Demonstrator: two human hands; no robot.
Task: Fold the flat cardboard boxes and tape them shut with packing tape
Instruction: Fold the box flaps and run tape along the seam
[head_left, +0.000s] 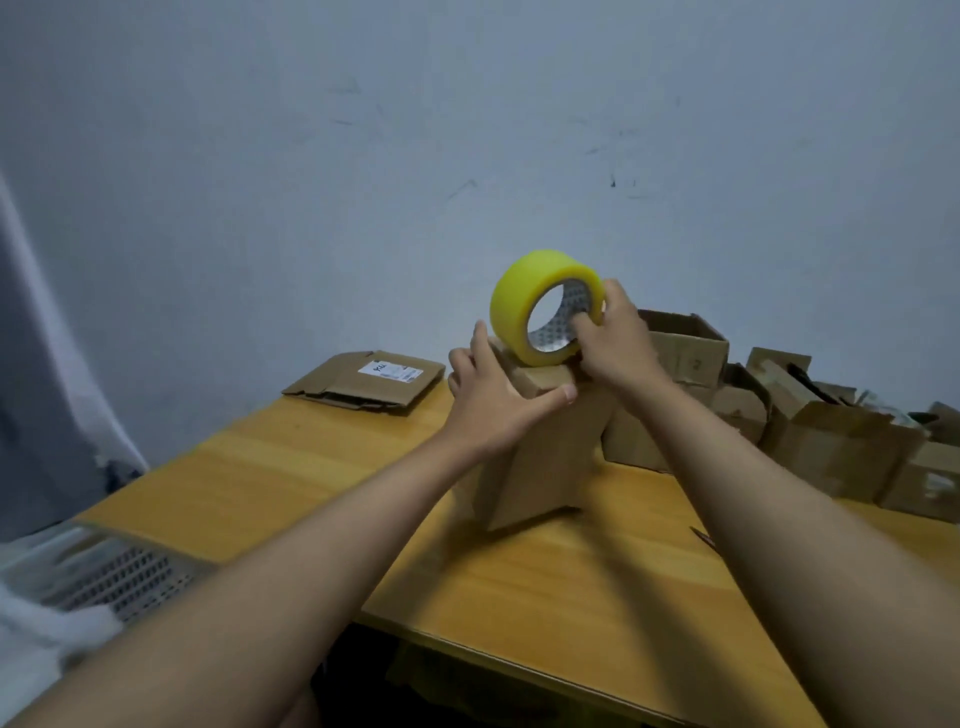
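The tape roll (546, 306) stood on edge on the top of the folded box (540, 452), which sat upright near the middle of the wooden table (311, 467). The roll's open core faced toward the camera and slightly right, so its axis ran roughly toward the person and its rolling direction lay across the box top. The right hand (610, 338) was the one on the roll, gripping its right rim with the thumb over the outer face and fingers hooked into the core. The left hand (493, 395) lay on the box's upper left corner, fingers spread and fairly straight, thumb extended along the near top edge, pressing the flaps down just left of and below the roll. Judged from this, the coming pull of tape would run from the roll's contact point across the top seam toward the left hand. A flattened carton (366, 382) lay well apart at the table's far left edge; it bore a white shipping label (390, 371), whose print was too small to read. Assembled boxes (810, 415) were piled at the right; no legible writing showed on them.
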